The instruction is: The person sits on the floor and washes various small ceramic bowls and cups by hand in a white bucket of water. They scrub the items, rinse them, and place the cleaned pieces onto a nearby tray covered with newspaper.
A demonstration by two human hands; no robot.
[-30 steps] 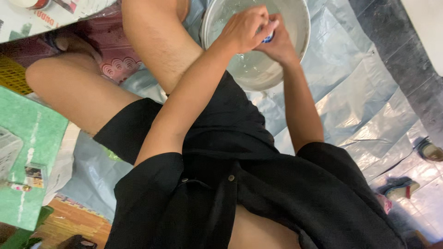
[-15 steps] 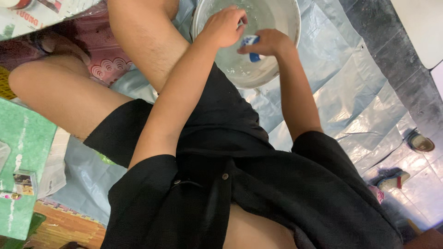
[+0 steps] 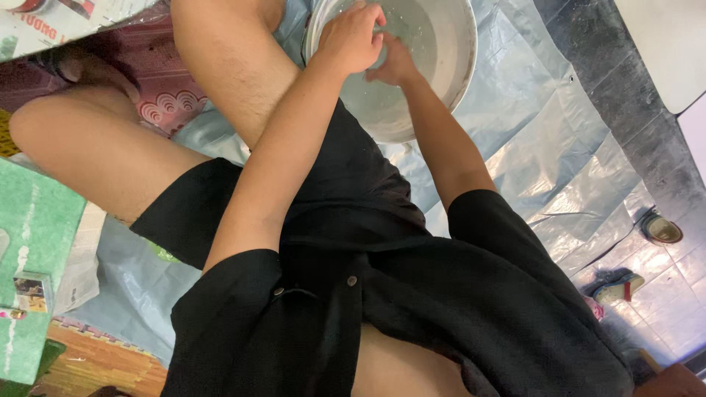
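At the top centre, the left hand (image 3: 351, 37) curls loosely inside the basin (image 3: 456, 66), the right hand (image 3: 393, 66) beside it (neither's grasp can be made out).

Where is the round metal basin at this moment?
In the head view, the metal basin sits at the top centre on the silver plastic sheet, beside the bare knee, with the left hand and right hand inside it.
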